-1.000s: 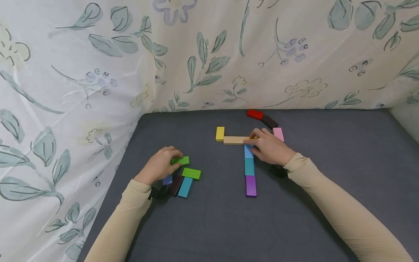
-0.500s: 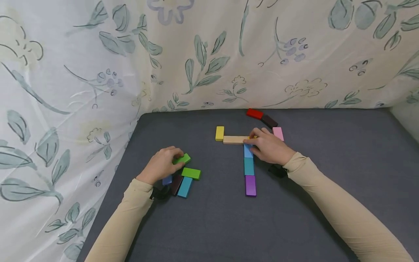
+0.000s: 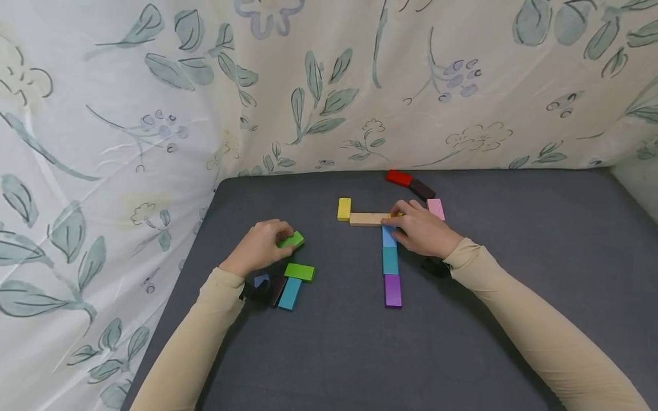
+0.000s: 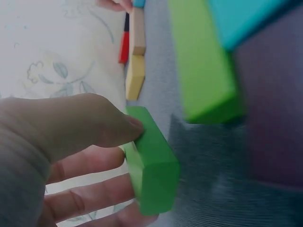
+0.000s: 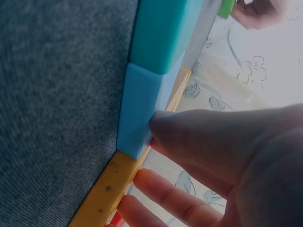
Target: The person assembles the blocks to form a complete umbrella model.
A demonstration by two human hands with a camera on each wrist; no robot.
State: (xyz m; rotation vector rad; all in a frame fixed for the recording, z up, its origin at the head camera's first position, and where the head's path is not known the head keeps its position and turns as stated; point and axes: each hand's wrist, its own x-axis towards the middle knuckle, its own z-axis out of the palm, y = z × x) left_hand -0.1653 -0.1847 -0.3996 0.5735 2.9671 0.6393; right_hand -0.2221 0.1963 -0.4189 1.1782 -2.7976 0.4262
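Observation:
My left hand (image 3: pixel 259 248) pinches a bright green block (image 3: pixel 294 240) between thumb and fingers, holding it tilted above the table. Close below it lie a second green block (image 3: pixel 300 272), a blue block (image 3: pixel 290 294) and a dark brown block (image 3: pixel 277 290). My right hand (image 3: pixel 424 228) rests on the laid-out blocks. Its thumb touches the upper edge of a light blue block (image 5: pixel 139 101), and other fingertips lie against an orange-yellow block (image 5: pixel 102 194), mostly hidden by the hand in the head view. The index fingertip reaches the end of a plain wooden block (image 3: pixel 366 220).
A yellow block (image 3: pixel 344 209) adjoins the wooden one. Teal (image 3: pixel 390 261) and purple (image 3: pixel 393 291) blocks continue the line towards me. Pink (image 3: pixel 435 209), black-brown (image 3: pixel 422 189) and red (image 3: pixel 398 177) blocks curve off behind the right hand. Flowered cloth (image 3: pixel 308 114) hangs behind the grey tabletop (image 3: pixel 329 354).
My left hand has lifted the green block and carried it a little away and to the right, turning it. The right hand has stayed where it was.

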